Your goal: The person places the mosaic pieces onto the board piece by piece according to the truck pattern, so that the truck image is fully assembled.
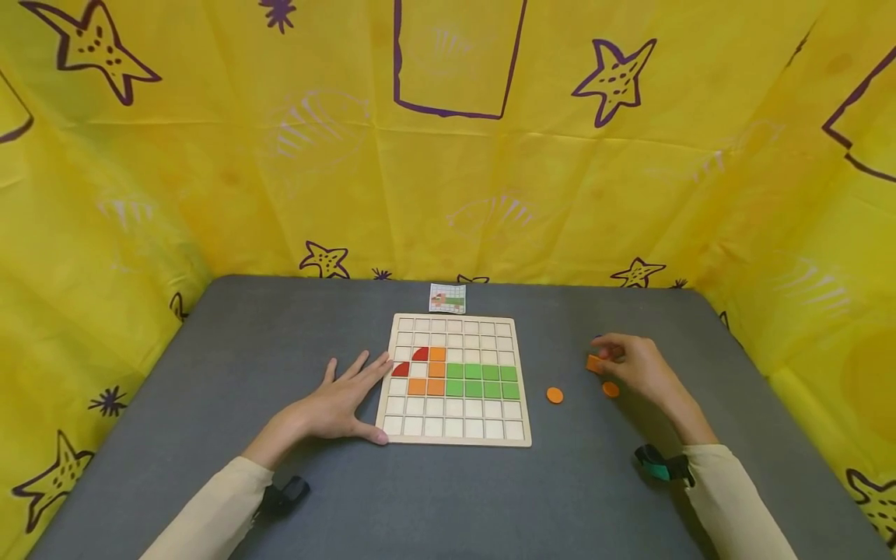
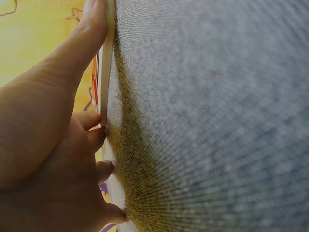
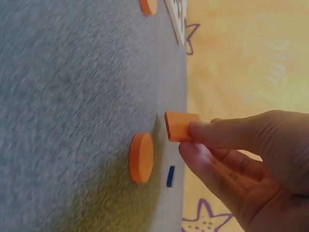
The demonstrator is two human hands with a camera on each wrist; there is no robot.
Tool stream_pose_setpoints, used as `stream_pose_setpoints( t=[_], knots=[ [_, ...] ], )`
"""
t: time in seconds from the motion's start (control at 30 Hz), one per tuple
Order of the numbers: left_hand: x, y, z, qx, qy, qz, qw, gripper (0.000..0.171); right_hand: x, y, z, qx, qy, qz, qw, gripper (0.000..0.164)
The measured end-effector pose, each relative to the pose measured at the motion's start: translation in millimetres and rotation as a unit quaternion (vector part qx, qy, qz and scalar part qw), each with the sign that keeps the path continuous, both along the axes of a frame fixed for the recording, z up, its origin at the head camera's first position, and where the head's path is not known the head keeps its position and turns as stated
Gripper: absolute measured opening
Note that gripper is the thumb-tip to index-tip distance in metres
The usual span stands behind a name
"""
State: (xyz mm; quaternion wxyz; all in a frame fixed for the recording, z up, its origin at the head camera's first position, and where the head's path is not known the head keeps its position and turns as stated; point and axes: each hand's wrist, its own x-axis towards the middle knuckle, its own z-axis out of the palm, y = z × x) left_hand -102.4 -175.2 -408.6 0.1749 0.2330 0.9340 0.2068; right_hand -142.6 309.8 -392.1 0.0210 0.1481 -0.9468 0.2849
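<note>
A square wooden grid board [image 1: 454, 428] lies flat on the grey table, with green and orange squares and two red quarter-round pieces in its cells. My left hand [image 1: 343, 404] rests at the board's left edge, fingers spread, thumb at the lower left corner. To the right of the board, my right hand [image 1: 635, 364] pinches an orange square tile [image 3: 179, 126] between thumb and fingers, just above the table. An orange round disc [image 3: 142, 158] lies below that hand, and another orange disc [image 1: 554, 395] lies between it and the board.
A small printed pattern card [image 1: 447, 299] lies behind the board. A dark blue piece [image 3: 171, 176] is on the table beyond the right hand, mostly hidden by it in the head view. Yellow patterned cloth [image 1: 448, 171] hangs around the table's back and sides.
</note>
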Motion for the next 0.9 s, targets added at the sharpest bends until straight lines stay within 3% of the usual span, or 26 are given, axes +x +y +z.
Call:
stream_pose_setpoints(
  t=[0.6,0.9],
  knots=[
    [-0.4,0,-0.3,0.000,-0.006,0.000,1.0000,0.117,-6.2,-34,6.9,-0.034,-0.020,0.029,0.999,0.027],
    [-2.1,-1,-2.5,-0.005,-0.002,0.001,1.0000,0.118,-11.7,-48,10.5,-0.033,-0.004,0.043,0.999,0.027]
  ],
)
